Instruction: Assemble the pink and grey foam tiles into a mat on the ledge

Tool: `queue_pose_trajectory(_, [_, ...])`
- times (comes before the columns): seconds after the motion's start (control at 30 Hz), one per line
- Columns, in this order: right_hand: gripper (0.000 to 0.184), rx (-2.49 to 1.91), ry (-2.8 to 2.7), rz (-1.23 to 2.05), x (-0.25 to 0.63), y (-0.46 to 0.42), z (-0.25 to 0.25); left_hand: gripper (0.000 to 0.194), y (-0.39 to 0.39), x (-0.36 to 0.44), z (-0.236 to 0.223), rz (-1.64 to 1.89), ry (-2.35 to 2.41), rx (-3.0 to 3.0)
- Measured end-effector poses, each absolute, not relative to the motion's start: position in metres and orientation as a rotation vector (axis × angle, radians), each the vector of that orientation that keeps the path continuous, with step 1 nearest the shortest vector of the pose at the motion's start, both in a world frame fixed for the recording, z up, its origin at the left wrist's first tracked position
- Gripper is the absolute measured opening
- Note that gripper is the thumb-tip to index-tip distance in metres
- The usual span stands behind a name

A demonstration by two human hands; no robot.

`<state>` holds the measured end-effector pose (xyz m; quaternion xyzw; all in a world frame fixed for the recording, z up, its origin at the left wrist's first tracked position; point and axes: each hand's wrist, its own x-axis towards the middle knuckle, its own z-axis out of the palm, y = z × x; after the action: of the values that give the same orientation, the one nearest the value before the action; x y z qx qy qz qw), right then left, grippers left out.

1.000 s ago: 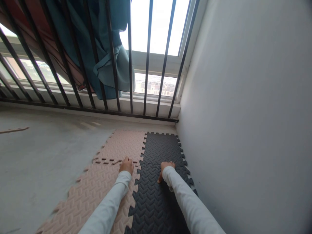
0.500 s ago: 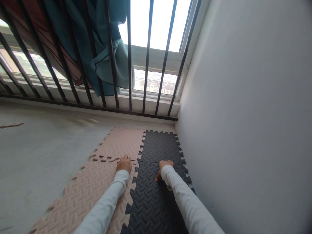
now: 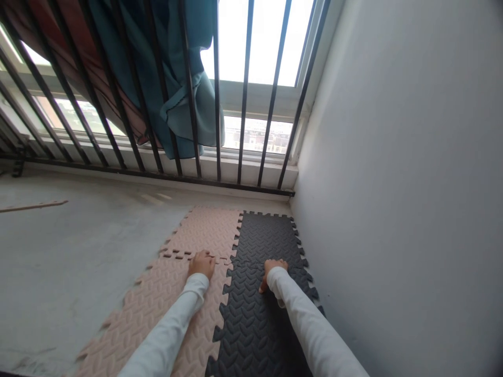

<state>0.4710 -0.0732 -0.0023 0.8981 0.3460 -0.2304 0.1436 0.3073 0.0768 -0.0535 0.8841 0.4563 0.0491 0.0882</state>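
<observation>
Two foam puzzle mats lie side by side on the floor: a pink one [image 3: 204,230] and a black one [image 3: 267,235], both with a woven relief. My left hand [image 3: 201,264] presses on the pink mat, its fingers curled at a seam of interlocking teeth [image 3: 181,255]. My right hand [image 3: 274,269] rests on the black mat across a thin seam [image 3: 247,263], with the thumb pointing down beside it. Neither hand holds anything I can see. White sleeves cover both forearms.
A white wall [image 3: 393,183] bounds the black mat on the right. Ahead stands a black metal window railing [image 3: 245,110], hung with a teal cloth [image 3: 184,99] and a red cloth [image 3: 78,68]. Grey concrete floor [image 3: 78,251] spreads left, with a thin wooden strip [image 3: 33,206] on it.
My view has shifted slightly, so the mats and railing sit a little further right in the picture. Both hands stay at the same seams.
</observation>
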Motion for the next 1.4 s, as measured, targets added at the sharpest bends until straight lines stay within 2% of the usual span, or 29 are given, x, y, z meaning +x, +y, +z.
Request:
queue_pose_trajectory(0.23, [0.11,2.581,0.99,-0.656,0.472,-0.071,-0.005,0.024,0.102,0.299,-0.054,0.149,1.431,2.626])
queue_pose_trajectory(0.87, [0.105,2.569,0.977,-0.667,0.471,-0.071,-0.001,0.035,0.076,0.289,-0.06,0.142,1.38,2.756])
queue_pose_trajectory(0.97, [0.103,2.583,0.979,-0.644,0.47,-0.071,0.0,0.038,0.088,0.282,-0.059,0.045,1.41,2.707])
queue_pose_trajectory(1.1, [0.102,2.591,0.981,-0.639,0.469,-0.072,0.001,0.052,0.102,0.271,-0.062,-0.188,1.37,2.665])
queue_pose_trajectory(1.4, [0.104,2.589,0.984,-0.655,0.472,-0.071,-0.004,0.055,0.115,0.268,-0.054,-0.312,1.318,2.714])
